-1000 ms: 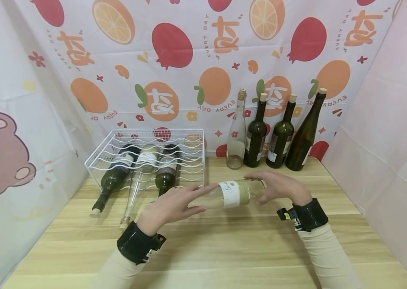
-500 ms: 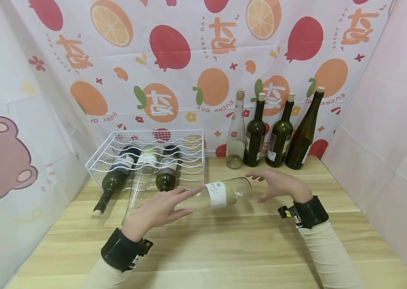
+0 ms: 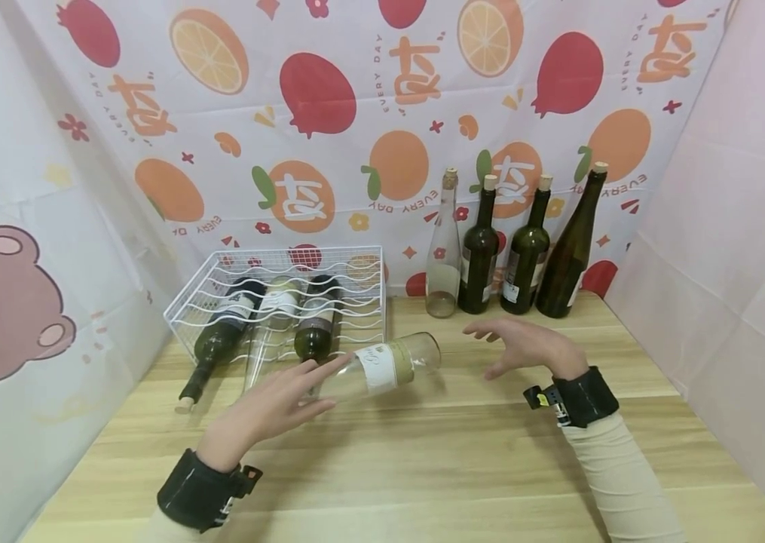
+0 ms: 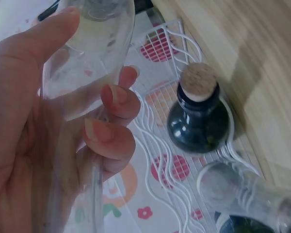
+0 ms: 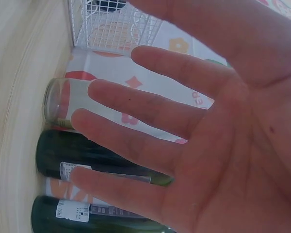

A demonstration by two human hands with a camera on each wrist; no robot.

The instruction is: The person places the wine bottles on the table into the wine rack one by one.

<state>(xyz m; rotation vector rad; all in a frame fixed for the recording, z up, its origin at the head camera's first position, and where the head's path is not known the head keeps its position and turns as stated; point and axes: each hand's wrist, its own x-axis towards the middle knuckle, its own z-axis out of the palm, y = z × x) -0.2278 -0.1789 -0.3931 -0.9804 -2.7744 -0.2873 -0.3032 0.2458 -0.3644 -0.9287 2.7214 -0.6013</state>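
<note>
My left hand (image 3: 273,403) grips a clear glass bottle (image 3: 389,363) with a white and yellow-green label. The bottle is held nearly level above the table, its base toward the right. In the left wrist view, fingers (image 4: 117,99) and thumb curl around the clear neck and shoulder. My right hand (image 3: 524,348) hovers right of the base, apart from it, with spread fingers and nothing held. A white wire rack (image 3: 382,290) lies at left with a dark bottle (image 3: 219,335), a clear bottle (image 3: 280,298) and a green bottle (image 3: 316,320) in it.
Along the back right stand a corked clear bottle (image 3: 443,264) and several dark corked bottles (image 3: 480,260). A printed curtain (image 3: 355,113) hangs behind the wooden table (image 3: 450,475).
The left hand has carried the clear bottle leftward toward the rack. The right hand has let go of the base and stays nearly in place.
</note>
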